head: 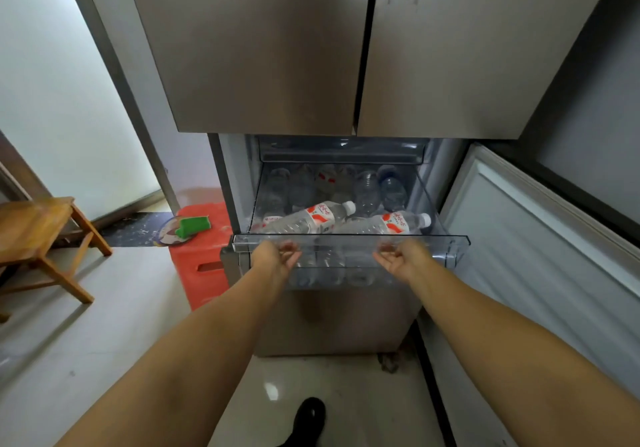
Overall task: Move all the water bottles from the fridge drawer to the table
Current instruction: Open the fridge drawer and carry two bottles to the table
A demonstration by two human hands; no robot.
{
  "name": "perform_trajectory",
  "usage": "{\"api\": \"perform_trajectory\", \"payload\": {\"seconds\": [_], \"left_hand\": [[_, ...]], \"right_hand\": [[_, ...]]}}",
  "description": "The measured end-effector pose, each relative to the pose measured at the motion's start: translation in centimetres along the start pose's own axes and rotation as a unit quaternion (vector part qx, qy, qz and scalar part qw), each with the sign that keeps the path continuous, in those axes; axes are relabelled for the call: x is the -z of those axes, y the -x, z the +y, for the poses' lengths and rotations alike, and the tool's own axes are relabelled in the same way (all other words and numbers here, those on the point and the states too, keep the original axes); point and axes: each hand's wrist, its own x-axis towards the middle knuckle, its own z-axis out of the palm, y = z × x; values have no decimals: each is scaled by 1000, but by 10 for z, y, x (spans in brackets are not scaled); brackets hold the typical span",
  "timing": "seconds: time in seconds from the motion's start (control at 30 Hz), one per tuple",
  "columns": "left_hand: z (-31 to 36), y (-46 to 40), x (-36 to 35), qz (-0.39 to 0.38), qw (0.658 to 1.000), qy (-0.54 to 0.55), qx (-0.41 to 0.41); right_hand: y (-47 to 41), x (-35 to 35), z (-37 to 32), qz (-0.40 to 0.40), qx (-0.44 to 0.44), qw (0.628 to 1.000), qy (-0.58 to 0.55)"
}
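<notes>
The clear plastic fridge drawer stands pulled out below the closed upper fridge doors. Several water bottles lie inside it. Two with red-and-white labels lie on top at the front: one on the left and one on the right. More bottles sit behind them. My left hand curls its fingers under the drawer's front lip, left of centre. My right hand grips the same lip, right of centre.
The lower fridge door hangs open to the right. A red plastic stool with a green object on a fan stands left of the fridge. A wooden stool is at far left. My black shoe is on the tiled floor.
</notes>
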Motion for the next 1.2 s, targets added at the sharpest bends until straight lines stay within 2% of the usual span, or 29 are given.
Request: {"api": "perform_trajectory", "payload": {"seconds": [0.4,0.53,0.63,0.67,0.77,0.87,1.0,1.03,1.13,1.17,1.2], "left_hand": [[-14,35,16,19,1000,-20,1],[-7,30,25,0,997,-77,20],[-2,42,26,-29,988,-133,75],[-3,47,24,-55,972,-208,90],[-3,66,4,-158,892,-409,107],[9,76,-34,-212,858,-467,39],[27,59,-73,-241,805,-536,-83],[31,48,-78,-236,770,-579,-124],[37,8,-86,-196,610,-731,-235],[38,-8,-86,-192,566,-766,-237],[38,-23,-84,-187,545,-786,-224]], "right_hand": [[32,20,16,9,-8,1000,8],[33,22,8,8,-28,995,99],[37,32,-5,-11,-64,974,218],[41,36,-12,-23,-72,958,277],[48,38,-32,-24,-51,912,406],[44,23,-53,5,25,916,400],[27,1,-71,73,103,941,313],[20,-4,-71,89,97,944,304],[-12,-14,-66,120,80,913,381],[-25,-17,-62,124,65,907,397],[-35,-21,-58,118,42,904,409]]}}
